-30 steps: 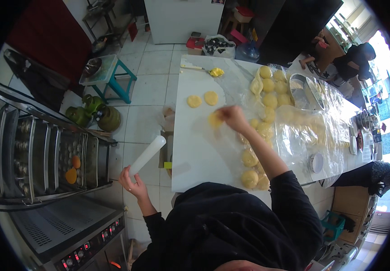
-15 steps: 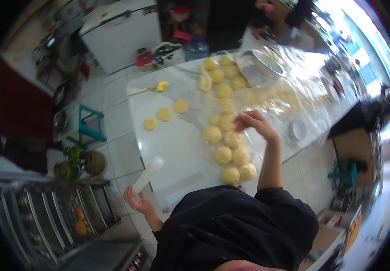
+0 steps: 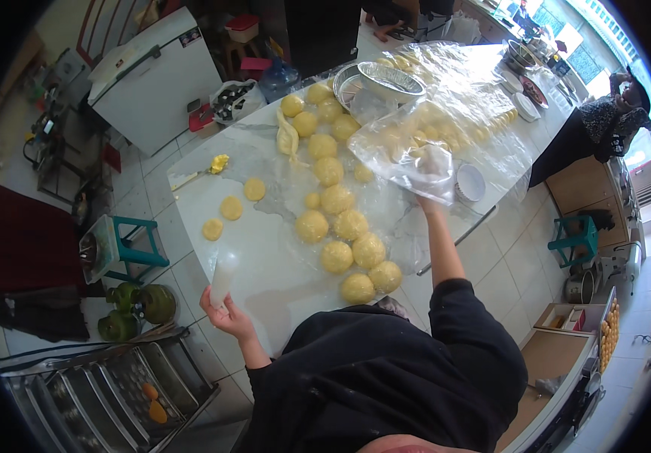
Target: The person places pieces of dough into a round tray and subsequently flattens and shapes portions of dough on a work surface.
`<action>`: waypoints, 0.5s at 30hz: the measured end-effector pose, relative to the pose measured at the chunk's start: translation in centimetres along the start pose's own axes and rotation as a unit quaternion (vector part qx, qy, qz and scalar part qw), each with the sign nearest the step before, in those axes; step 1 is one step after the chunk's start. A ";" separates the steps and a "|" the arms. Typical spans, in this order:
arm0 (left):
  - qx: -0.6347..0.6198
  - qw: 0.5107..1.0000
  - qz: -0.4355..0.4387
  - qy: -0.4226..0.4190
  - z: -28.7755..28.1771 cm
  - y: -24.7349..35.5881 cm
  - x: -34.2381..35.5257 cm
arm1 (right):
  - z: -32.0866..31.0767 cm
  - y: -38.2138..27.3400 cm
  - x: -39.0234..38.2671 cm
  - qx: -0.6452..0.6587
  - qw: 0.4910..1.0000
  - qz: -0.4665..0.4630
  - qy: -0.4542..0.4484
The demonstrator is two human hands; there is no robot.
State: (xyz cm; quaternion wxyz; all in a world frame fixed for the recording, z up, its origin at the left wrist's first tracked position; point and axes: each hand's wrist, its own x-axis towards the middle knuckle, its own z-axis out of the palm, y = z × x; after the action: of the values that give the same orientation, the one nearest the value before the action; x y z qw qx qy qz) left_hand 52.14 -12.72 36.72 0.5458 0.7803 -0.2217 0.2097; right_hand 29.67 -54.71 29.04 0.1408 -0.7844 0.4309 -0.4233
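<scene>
Your left hand (image 3: 229, 315) is closed round the white rolling pin (image 3: 223, 273), its long axis pointing away from you; your right hand (image 3: 432, 164) shows through the plastic sheet (image 3: 383, 157), covered dough balls (image 3: 420, 138) just beyond, its grip unclear.

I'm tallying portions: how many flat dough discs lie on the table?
3 in view, on the left of the table: far disc, middle disc, near disc. The plastic sheet may hide others.

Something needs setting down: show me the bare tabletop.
The white table is bare between the three flat dough rounds, the rolling pin and the dough balls. Crowded: along those balls, under the clear plastic sheet and around the oval pan.
</scene>
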 end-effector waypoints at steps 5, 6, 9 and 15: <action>-0.101 0.995 -0.022 -0.005 0.1 0.5 -1.1 | 0.5 -0.5 2.1 0.009 0.997 0.032 0.066; -0.100 0.995 -0.022 -0.001 -0.5 0.4 -1.3 | -0.4 -0.5 1.6 0.012 0.997 0.029 0.065; -0.013 1.000 -0.002 0.015 -2.9 -0.5 -2.0 | -3.7 -4.7 0.0 0.152 0.968 0.152 -0.130; 0.111 0.985 -0.131 0.028 -4.5 -1.1 -2.3 | -4.3 -24.2 -5.8 0.335 0.794 0.018 -0.507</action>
State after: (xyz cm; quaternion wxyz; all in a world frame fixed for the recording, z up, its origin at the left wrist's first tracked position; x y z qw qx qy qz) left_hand 50.56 -7.89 35.96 0.4848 0.8521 -0.0776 0.1812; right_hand 38.22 -35.24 42.61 0.6009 -0.7822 0.1434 -0.0807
